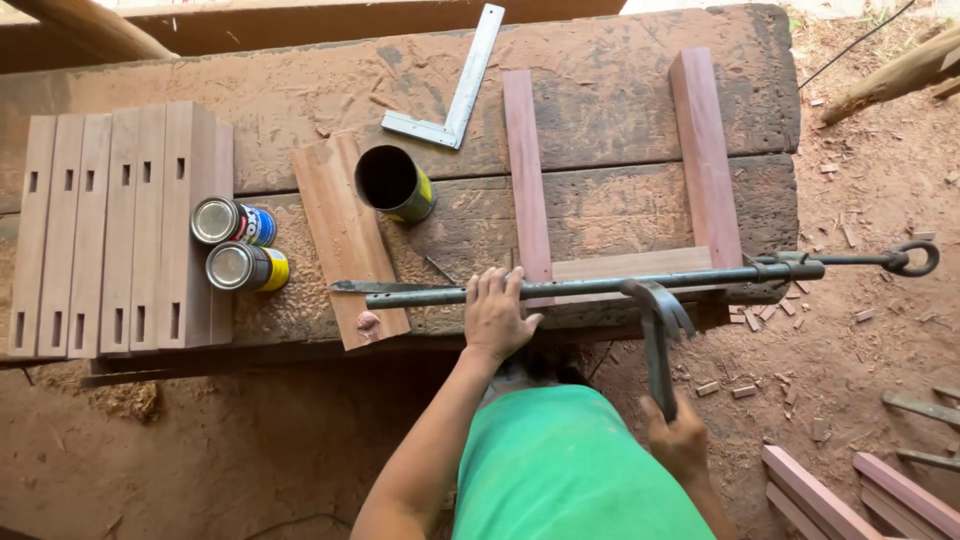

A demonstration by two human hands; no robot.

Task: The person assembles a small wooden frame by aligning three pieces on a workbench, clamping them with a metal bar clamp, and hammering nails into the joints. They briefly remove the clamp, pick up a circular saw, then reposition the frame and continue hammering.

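Note:
My left hand (496, 312) rests on a long metal bar clamp (590, 286) lying across the front edge of the workbench (600, 110), fingers curled over the bar. A claw hammer (660, 335) is gripped by its handle in my right hand (678, 440), its head touching the bar. Under the clamp sits a reddish wooden frame: a left rail (526, 170), a right rail (706, 150) and a short cross piece (632, 264) joining them at the near end.
A metal try square (455, 95) lies at the bench's back. An open can (394, 183) stands beside a loose board (345, 240). Two cans (236, 245) lie against several mortised boards (110, 230) at left. Wood scraps (860, 490) litter the dirt floor at right.

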